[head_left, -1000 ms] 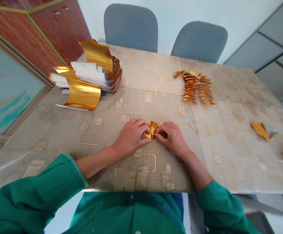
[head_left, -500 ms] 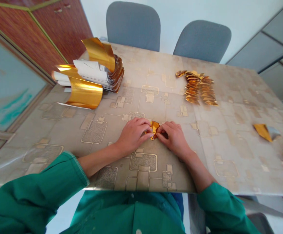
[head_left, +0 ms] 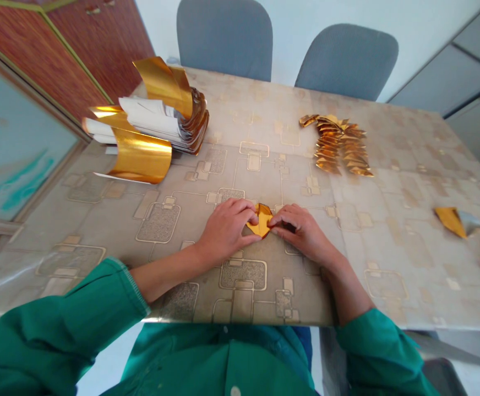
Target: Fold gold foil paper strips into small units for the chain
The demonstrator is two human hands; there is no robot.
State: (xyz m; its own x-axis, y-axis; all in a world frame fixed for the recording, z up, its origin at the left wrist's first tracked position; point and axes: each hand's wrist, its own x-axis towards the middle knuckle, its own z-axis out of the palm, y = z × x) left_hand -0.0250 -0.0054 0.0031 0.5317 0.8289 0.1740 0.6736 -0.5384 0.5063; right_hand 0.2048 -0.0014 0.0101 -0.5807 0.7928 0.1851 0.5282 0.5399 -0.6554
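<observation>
folded gold foil piece (head_left: 261, 221) gripped between left hand (head_left: 226, 226) and right hand (head_left: 300, 228), both closed on it

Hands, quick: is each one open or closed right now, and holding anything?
Left hand: closed, holding the folded gold foil.
Right hand: closed, holding the same foil.

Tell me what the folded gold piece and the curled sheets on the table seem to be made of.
The folded piece looks like thin paper or card with a gold metallic foil face: it has a mirror-like shine and crisp creases. The curled sheets look like the same foil, glossy gold, with matte white backs that suggest paper.
</observation>
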